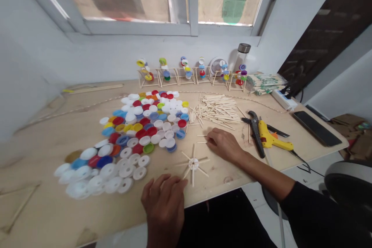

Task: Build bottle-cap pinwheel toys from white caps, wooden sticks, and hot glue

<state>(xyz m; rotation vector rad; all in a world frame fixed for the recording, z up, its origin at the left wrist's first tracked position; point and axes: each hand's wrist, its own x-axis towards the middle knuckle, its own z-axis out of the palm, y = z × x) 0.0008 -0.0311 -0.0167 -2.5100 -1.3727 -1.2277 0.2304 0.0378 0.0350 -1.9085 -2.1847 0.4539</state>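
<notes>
Right hand (223, 144) pinches loose sticks (202, 138) just above the spoked cap (193, 164); left hand (164, 201) lies flat, released.

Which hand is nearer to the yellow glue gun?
Right. The right hand lies on the table just left of the yellow glue gun; the left hand rests at the near edge, much farther away.

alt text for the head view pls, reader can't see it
A person's right hand touches short wooden sticks on a wooden table; the left hand rests flat near a white cap with sticks radiating from it. Colourful bottle caps lie left, a yellow glue gun right.
</notes>
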